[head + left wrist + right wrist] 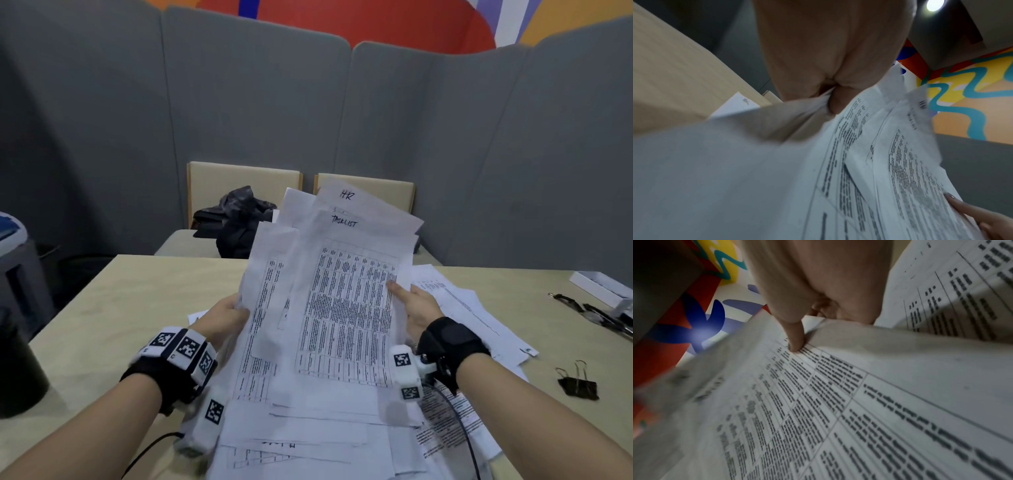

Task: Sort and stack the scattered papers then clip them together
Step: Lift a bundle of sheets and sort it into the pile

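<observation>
I hold an uneven bundle of printed sheets (339, 301) tilted up above the table. The top sheet carries a dense table and the handwritten word TASKLIST; a sheet behind it reads HR. My left hand (227, 313) grips the bundle's left edge, the paper (869, 162) bunched between thumb and fingers. On the right edge, my right hand (412, 305) pinches the bundle (838, 402) with the thumb on the printed face. More loose papers (308, 435) lie spread on the table beneath and to the right (479, 315). A black binder clip (579, 385) lies on the table at the right.
The light wooden table (113, 308) has a dark cylindrical container (17, 370) at its left edge. More dark clips (596, 315) and a white box (603, 286) sit at the far right. A dark bag (239, 219) rests on a bench beyond the table, before grey partition panels.
</observation>
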Demonstrator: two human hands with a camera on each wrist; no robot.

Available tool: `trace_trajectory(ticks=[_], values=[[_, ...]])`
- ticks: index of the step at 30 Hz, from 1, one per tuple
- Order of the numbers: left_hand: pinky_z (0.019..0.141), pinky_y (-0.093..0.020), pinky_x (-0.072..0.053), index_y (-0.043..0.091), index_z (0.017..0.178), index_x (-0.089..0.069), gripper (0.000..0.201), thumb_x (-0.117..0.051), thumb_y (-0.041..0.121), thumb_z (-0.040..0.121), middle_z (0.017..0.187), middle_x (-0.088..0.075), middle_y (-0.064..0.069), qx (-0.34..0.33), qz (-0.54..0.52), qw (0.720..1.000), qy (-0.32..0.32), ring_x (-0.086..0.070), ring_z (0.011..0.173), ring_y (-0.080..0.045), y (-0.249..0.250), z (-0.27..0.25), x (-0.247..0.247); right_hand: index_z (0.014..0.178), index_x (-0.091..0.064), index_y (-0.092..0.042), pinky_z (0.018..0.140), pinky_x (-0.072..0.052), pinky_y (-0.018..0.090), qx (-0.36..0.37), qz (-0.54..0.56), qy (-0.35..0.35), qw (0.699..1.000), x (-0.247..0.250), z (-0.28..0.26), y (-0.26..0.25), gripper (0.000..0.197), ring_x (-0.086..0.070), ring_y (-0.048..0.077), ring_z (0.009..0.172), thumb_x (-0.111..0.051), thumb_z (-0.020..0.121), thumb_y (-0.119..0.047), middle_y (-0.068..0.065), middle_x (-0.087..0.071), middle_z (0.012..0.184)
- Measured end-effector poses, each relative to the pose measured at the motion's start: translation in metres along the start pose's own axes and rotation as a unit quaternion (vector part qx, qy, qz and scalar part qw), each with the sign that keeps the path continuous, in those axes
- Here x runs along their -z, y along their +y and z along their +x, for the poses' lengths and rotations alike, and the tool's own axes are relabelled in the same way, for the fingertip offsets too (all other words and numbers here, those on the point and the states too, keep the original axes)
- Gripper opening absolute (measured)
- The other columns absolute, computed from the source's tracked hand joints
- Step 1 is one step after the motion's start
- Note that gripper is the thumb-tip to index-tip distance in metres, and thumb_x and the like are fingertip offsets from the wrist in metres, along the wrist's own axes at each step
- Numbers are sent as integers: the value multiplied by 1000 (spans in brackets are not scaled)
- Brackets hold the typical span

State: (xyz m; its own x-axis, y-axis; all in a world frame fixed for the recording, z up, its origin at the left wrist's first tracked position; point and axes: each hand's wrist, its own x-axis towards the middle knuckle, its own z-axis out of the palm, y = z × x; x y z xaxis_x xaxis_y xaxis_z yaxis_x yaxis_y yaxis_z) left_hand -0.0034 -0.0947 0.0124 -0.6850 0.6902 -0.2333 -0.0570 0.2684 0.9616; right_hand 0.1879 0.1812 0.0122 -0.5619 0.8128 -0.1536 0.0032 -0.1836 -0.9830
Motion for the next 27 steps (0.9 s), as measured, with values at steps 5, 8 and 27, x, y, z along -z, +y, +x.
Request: trace_trajectory(ticks=[5,8,27], values=[[97,-53,-49,9,125,-54,36,-32,0,98,115,-66,-16,-9,4,999,37,-64,106,-34,-6,7,5,126,-59,1,107,-41,44,6,-10,22,1000,14,1,5,51,-58,29,117,-73,83,-24,13,-62,128],[88,-49,-54,11,125,-51,33,-30,4,100,113,-65,-17,2,-16,998,59,-65,102,-34,-5,2,4,135,-48,1,100,-46,37,-23,-17,-24,999,21,-7,3,48,-56,27,120,-62,93,-16,13,-58,134],[92,-53,-51,11,110,-65,29,-39,7,95,110,-68,-22,-78,-165,981,70,-66,96,-37,28,-19,-34,136,-42,-6,110,-38,47,-12,-41,-70,997,-46,-15,8,77,-50,30,128,-80,75,-33,15,-51,139]])
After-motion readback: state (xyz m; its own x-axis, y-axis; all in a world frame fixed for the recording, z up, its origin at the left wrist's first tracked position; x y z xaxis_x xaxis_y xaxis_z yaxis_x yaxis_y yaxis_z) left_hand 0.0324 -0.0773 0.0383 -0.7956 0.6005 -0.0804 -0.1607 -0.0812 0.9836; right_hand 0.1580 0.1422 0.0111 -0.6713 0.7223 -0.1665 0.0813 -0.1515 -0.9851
